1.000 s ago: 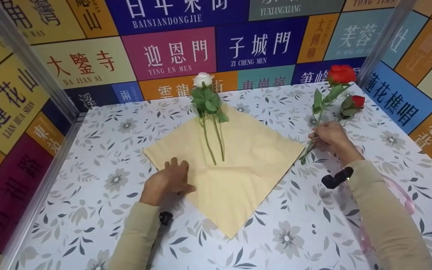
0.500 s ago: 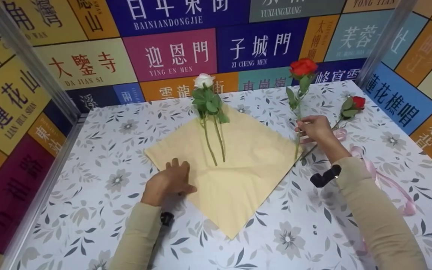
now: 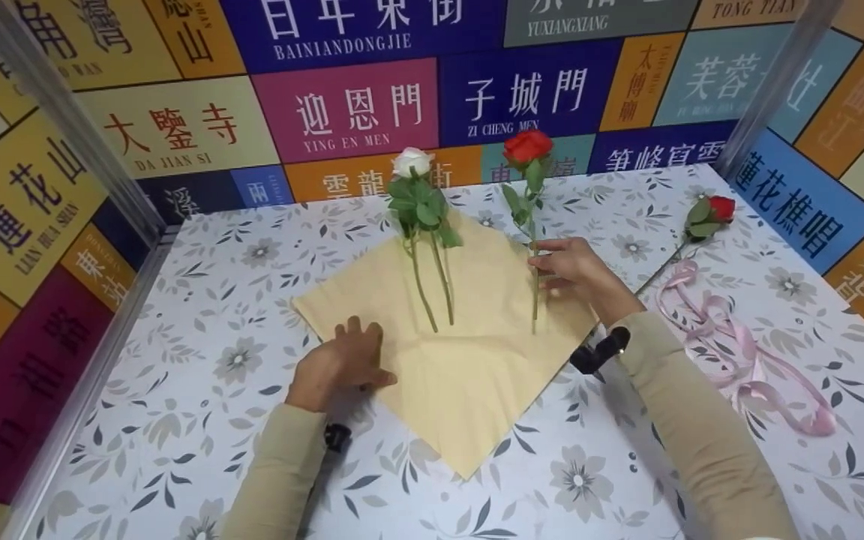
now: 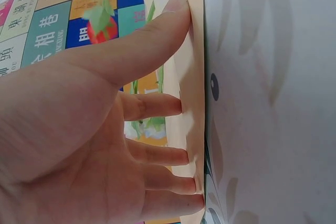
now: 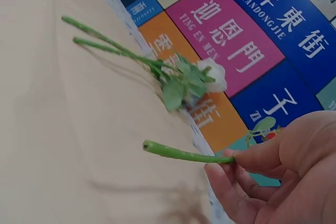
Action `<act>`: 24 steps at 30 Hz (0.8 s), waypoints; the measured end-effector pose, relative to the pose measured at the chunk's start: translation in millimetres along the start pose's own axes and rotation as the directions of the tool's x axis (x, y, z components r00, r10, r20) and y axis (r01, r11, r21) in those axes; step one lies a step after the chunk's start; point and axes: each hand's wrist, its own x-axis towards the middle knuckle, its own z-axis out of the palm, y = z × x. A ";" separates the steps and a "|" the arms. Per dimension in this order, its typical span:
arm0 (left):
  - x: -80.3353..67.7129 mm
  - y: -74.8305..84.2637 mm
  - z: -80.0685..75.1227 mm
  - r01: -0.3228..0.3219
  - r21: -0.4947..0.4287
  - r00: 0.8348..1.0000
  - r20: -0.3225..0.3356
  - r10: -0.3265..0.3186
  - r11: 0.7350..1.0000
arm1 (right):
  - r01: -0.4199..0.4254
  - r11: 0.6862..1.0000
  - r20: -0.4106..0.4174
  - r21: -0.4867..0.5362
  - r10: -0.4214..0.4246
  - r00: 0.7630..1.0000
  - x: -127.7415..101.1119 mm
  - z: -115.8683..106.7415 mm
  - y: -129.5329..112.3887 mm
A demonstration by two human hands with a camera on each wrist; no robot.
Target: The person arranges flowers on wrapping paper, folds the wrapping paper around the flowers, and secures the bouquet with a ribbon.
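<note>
Surface: table [image 3: 199, 315] covered in grey floral print, cream paper square [image 3: 469, 360] at centre, set as a diamond.
Walls: coloured sign panels [image 3: 342, 112] from 9 to 3 o'clock.
Left hand [image 3: 338, 364]: flat, fingers straight, pressing paper's 9 o'clock corner.
Right hand [image 3: 578, 274]: pinching red rose [image 3: 529, 195] stem over paper's 2 o'clock edge.
White rose [image 3: 421, 225]: lying on paper at 12 o'clock.
Elsewhere: second red rose [image 3: 702, 217], pink ribbon [image 3: 732, 352] at 3 o'clock.
</note>
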 end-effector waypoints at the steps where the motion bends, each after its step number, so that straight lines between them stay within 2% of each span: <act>1: 0.2 0.5 0.1 -0.001 0.000 1.000 0.001 0.001 1.000 | -0.002 1.000 0.006 0.023 0.002 1.000 2.0 4.9 -0.1; 12: 1.1 1.1 1.2 -0.026 0.019 0.999 -0.022 0.026 0.999 | -0.056 0.985 0.069 0.165 0.045 0.997 19.8 53.5 -6.1; 19: 0.3 1.3 0.3 -0.008 0.023 1.000 -0.014 0.009 1.000 | -0.022 0.981 0.000 0.191 0.023 1.000 31.3 79.7 -8.4; 24: -0.5 1.1 0.2 -0.014 0.018 1.000 -0.015 0.014 1.000 | 0.036 0.988 -0.069 0.153 -0.026 0.997 40.9 95.1 -7.8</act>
